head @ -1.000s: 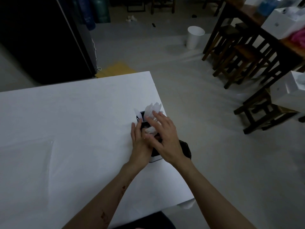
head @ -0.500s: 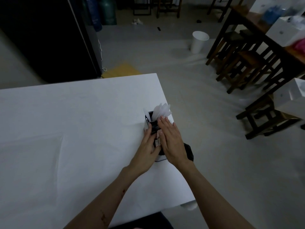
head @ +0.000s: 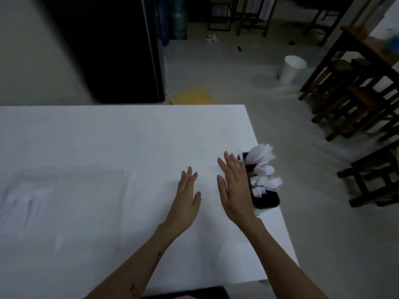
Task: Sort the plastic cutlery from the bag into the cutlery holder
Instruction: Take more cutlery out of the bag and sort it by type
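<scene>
A black cutlery holder (head: pixel 266 199) stands at the right edge of the white table (head: pixel 108 137). White plastic cutlery (head: pixel 262 167) sticks up out of its compartments, spoons at the far end and forks (head: pixel 266 184) nearer me. My right hand (head: pixel 234 184) is flat with straight fingers, just left of the holder and partly covering its left side. My left hand (head: pixel 186 199) is flat and empty over the table, further left. A clear plastic bag (head: pixel 64 203) lies flat at the table's left; blurred white shapes (head: pixel 28 203) show on it.
The table's right edge runs close beside the holder. On the floor beyond stand a white bin (head: pixel 291 69) and dark wooden stools and a table (head: pixel 356 93) at the right. A black cabinet (head: pixel 108 50) stands behind the table.
Both hands have left the holder and moved left over the table, fingers spread flat. The view has swung left, so the holder now sits at the right and the bag shows.
</scene>
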A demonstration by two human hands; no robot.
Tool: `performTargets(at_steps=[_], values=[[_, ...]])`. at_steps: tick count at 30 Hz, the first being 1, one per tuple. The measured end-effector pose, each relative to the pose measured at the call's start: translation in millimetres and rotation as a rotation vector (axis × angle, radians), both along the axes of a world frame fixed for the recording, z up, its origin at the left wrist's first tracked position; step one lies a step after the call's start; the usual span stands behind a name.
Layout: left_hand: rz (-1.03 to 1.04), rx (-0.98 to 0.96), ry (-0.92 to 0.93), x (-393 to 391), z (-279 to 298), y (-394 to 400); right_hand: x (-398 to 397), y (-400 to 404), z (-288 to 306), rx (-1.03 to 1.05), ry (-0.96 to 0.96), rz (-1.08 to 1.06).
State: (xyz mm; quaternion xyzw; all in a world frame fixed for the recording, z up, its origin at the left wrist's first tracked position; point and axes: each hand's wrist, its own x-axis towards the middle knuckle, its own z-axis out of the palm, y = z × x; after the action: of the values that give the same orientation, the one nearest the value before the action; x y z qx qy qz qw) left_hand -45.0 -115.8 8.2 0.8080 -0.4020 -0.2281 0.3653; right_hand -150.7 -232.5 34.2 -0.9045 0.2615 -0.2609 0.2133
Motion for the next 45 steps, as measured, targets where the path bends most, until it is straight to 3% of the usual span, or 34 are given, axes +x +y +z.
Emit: performTargets(at_steps=[3, 5, 7, 9, 14, 19, 24, 28, 33, 36, 39, 42, 45], values=[[0.188, 0.139, -0.138, 47.9, -23.5, 57.7, 37.0, 40.6, -15.4, 0.074, 0.060, 0.130], [0.296, 0.349, -0.191, 79.2, -41.8, 101.8, 57.8, 68.2, -29.7, 0.165, 0.135, 0.205], [0.361, 0.600, -0.161, 102.2, -55.8, 144.6, 77.9, 95.4, -44.0, 0.288, 0.226, 0.282], [0.291, 0.729, -0.088, 113.0, -64.9, 178.8, 98.6, 120.1, -56.2, 0.461, 0.301, 0.315], [0.077, 0.593, -0.031, 116.4, -73.7, 221.3, 148.4, 171.1, -75.0, 0.941, 0.520, 0.156], [0.045, 0.472, 0.033, 119.4, -80.2, 231.5, 176.2, 198.3, -91.0, 1.179, 0.418, -0.109], [0.087, 0.251, 0.168, 116.6, -76.2, 240.9, 180.8, 200.0, -93.8, 0.999, 0.494, -0.143], [0.161, 0.101, -0.026, 116.8, -75.0, 233.0, 159.5, 177.6, -88.6, 0.985, 0.370, -0.385], [0.385, 0.107, -0.165, 133.7, -75.9, 210.5, 104.1, 120.6, -88.4, 0.896, 0.287, -0.616], [0.628, 0.247, -0.275, 149.6, -73.5, 203.4, 76.9, 98.4, -87.3, 0.861, 0.252, -0.613], [0.830, 0.308, -0.073, 161.3, -67.7, 197.7, 68.9, 90.9, -83.6, 0.849, 0.238, -0.471], [0.871, 0.291, -0.054, 162.8, -61.7, 193.7, 72.5, 92.2, -82.2, 0.747, 0.237, -0.421], [0.945, 0.148, -0.050, 156.3, -40.3, 186.6, 76.0, 91.3, -85.4, 0.788, 0.204, -0.500]])
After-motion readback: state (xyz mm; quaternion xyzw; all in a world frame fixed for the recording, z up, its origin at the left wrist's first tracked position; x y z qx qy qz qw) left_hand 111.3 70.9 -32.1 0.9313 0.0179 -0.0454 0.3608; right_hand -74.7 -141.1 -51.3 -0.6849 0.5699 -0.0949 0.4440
